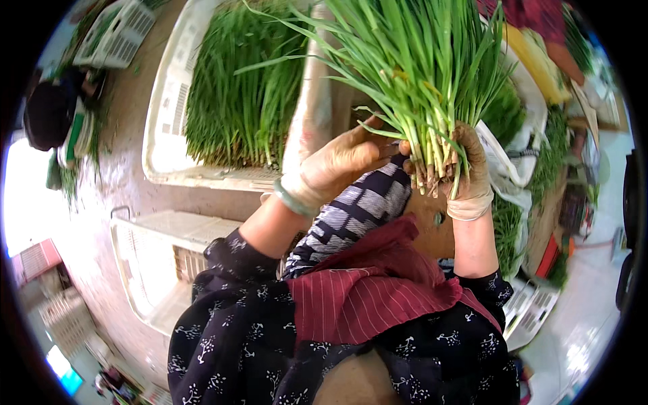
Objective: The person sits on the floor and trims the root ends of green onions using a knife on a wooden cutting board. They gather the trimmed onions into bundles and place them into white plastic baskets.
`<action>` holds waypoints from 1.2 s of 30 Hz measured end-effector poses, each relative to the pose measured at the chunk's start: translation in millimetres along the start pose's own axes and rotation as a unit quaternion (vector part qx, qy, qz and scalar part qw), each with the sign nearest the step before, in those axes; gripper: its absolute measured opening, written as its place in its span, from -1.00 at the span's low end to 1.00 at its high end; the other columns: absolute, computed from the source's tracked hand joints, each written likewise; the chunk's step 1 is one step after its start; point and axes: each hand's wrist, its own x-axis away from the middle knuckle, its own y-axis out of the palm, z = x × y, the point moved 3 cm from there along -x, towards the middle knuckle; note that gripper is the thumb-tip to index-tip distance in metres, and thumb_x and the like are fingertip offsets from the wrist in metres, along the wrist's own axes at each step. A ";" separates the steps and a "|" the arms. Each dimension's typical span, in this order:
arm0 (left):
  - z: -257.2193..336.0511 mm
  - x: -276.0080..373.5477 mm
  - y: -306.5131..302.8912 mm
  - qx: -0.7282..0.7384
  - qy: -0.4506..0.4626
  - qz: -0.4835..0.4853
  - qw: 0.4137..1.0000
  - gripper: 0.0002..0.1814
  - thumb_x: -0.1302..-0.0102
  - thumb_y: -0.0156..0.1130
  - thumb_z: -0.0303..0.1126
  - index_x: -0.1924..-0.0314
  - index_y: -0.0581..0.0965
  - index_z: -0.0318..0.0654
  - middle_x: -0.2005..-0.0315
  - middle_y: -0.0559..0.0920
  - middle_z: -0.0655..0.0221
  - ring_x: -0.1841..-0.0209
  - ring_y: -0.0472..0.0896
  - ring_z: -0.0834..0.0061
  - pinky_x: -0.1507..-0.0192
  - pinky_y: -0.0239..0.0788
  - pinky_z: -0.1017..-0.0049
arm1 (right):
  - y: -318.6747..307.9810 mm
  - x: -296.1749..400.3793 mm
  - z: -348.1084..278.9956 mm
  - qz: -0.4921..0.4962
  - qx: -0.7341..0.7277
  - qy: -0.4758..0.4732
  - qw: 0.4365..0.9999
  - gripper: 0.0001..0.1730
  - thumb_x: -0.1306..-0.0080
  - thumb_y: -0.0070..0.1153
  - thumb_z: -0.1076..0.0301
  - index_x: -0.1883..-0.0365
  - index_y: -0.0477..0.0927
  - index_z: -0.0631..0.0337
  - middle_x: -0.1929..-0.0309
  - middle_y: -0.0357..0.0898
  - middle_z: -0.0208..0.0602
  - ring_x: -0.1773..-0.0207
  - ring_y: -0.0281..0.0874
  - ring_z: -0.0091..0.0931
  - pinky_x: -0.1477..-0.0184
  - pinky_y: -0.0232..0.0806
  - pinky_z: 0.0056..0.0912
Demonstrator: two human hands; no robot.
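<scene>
My right hand [471,167], in a soiled thin pale glove, is closed around the lower stems of a bunch of long green allium stalks [430,101]. The leaves point away from me, and the pale stem ends with brown roots face me. My left hand [336,162], gloved too and with a green bangle at the wrist, is just left of the stems, its fingers apart; whether the fingertips touch the bunch is unclear. Beyond my left hand, a white plastic crate [167,126] holds densely packed green stalks [243,101], standing with their root ends towards me.
A second white crate [197,223] lies left of my body. On the right are a white basket [526,167] with greens, a yellow sack [536,66] and loose greens [549,152]. A co-worker's arm [564,58] shows at upper right, and another person [50,114] at far left.
</scene>
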 end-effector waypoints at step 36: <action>-299.3 -63.8 6.7 -0.063 -0.481 0.171 0.858 -0.51 -0.11 0.35 -0.32 -0.06 0.44 -0.17 0.11 0.55 0.25 0.11 0.56 0.26 0.18 0.50 0.15 | -250.1 163.6 22.6 0.268 0.289 0.064 0.917 -0.21 0.15 0.47 0.12 -0.06 0.46 0.22 0.12 0.57 -0.25 0.10 0.51 -0.44 0.05 0.37 -0.37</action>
